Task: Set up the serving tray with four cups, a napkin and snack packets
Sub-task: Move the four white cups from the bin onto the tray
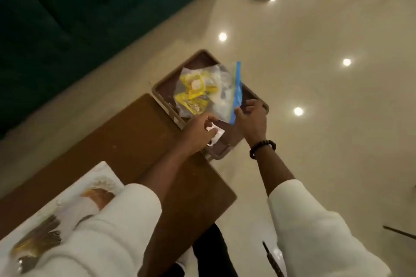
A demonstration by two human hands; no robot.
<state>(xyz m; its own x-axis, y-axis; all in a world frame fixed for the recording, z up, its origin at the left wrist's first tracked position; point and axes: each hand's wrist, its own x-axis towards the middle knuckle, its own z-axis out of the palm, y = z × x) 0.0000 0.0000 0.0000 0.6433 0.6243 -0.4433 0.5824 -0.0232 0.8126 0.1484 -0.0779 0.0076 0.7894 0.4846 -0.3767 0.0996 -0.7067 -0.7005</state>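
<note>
Head camera looks steeply down, tilted, at the tray [162,87]

Green sofa [74,18]; glossy floor [315,74]

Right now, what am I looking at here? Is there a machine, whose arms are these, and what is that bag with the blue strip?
No machine: a person wears a camera on the head, looking down at their own two arms in white sleeves. A brown serving tray sits at the end of a wooden table, part of it past the table's edge. On the tray lies a clear zip bag with a blue seal strip, holding yellow snack packets. The right hand, with a beaded bracelet at the wrist, pinches the blue strip. The left hand hovers at the bag's near corner; its grip is unclear. No cups are visible.
</note>
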